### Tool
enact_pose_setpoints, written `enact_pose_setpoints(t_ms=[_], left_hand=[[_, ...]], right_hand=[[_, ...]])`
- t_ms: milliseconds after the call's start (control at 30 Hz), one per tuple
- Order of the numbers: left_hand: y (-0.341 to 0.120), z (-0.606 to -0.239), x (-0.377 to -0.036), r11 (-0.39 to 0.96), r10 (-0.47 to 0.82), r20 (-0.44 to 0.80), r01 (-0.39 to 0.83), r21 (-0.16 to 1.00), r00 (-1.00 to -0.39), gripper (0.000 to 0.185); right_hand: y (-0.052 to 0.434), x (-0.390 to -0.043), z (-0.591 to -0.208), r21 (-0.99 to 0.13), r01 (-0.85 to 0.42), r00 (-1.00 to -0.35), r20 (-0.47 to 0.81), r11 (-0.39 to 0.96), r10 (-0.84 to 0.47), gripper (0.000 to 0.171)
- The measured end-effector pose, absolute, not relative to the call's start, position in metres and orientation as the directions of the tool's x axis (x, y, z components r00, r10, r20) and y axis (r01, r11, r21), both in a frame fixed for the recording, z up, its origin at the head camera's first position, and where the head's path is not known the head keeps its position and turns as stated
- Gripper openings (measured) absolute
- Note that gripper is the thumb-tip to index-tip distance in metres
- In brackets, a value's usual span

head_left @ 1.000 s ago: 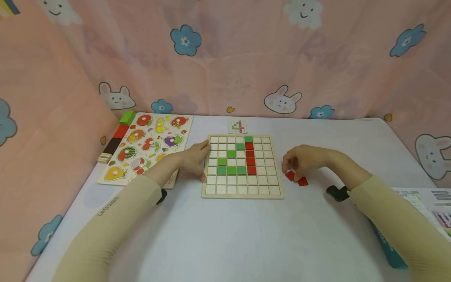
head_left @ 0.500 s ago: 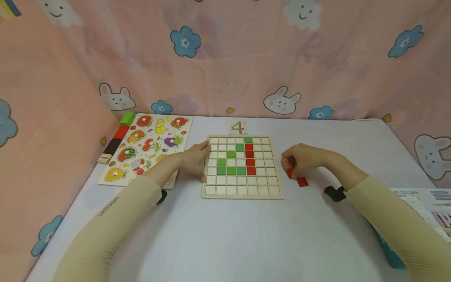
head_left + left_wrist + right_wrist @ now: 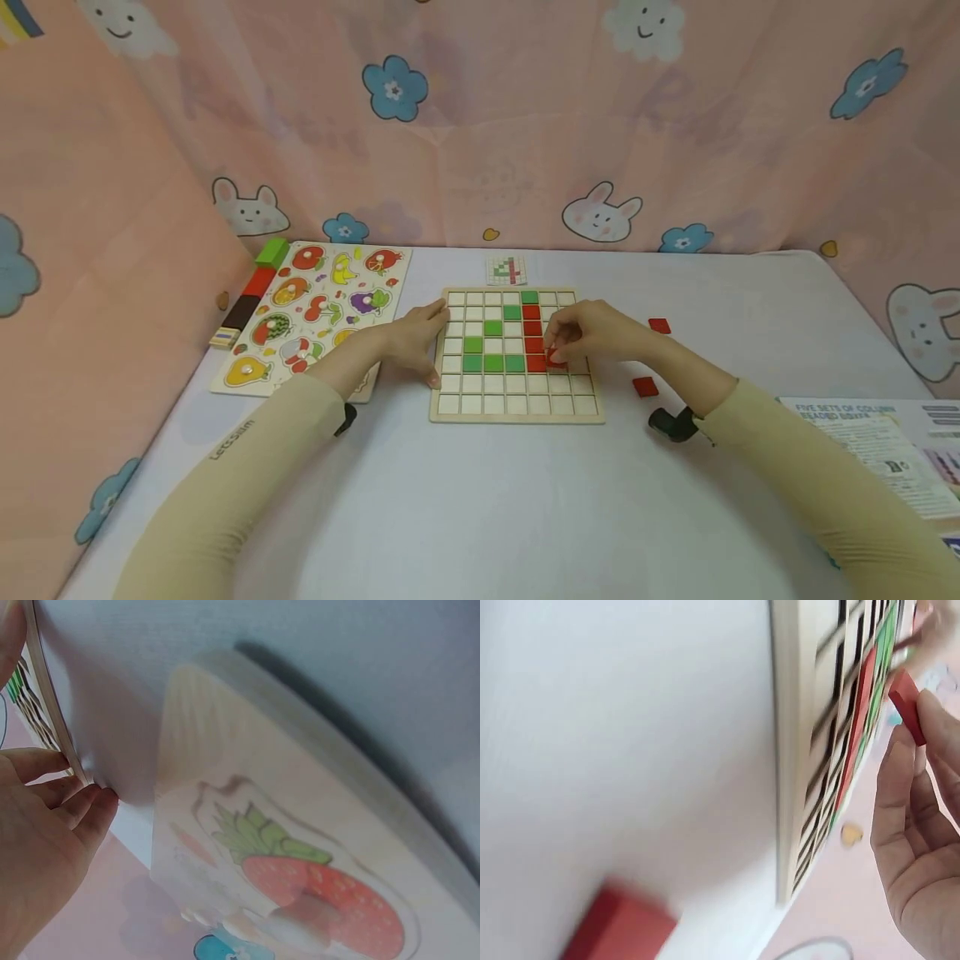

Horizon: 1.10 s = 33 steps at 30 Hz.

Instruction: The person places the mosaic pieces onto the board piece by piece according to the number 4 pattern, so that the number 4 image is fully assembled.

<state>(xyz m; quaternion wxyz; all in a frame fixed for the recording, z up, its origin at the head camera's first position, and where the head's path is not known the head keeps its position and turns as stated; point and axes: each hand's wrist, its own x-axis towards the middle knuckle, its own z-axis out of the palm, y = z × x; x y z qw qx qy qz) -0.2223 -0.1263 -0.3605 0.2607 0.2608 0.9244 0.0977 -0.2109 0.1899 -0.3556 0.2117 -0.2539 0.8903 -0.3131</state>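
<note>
A square wooden grid board lies mid-table, its cells holding a diagonal and row of green tiles and a column of red tiles. My left hand rests against the board's left edge, thumb and fingers spread along it; the left wrist view shows the fingertips touching that edge. My right hand pinches a red square tile between thumb and fingers. It is over the board, just right of the red column's lower end.
Two loose red tiles lie right of the board. A small pattern card sits behind it. To the left are a fruit knob puzzle and a row of coloured blocks. A printed box stands at the right edge.
My right hand has picked up a red tile from the table and carried it left over the board. Another loose red tile, hidden before, now shows behind the right forearm. The left hand stays put.
</note>
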Motion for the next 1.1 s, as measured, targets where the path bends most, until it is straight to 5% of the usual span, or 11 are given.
enact_pose_setpoints(t_ms=[567, 1100], left_hand=[[-0.126, -0.36, -0.223, 0.847, 0.53, -0.434, 0.432, 0.309, -0.729, 0.121], [-0.125, -0.359, -0.222, 0.855, 0.517, -0.443, 0.416, 0.31, -0.733, 0.121]], right_hand=[[0.163, -0.196, -0.363, -0.638, -0.43, -0.735, -0.164, 0.639, -0.658, 0.007], [0.178, -0.204, -0.359, -0.564, -0.417, -0.784, -0.173, 0.713, -0.596, 0.005]])
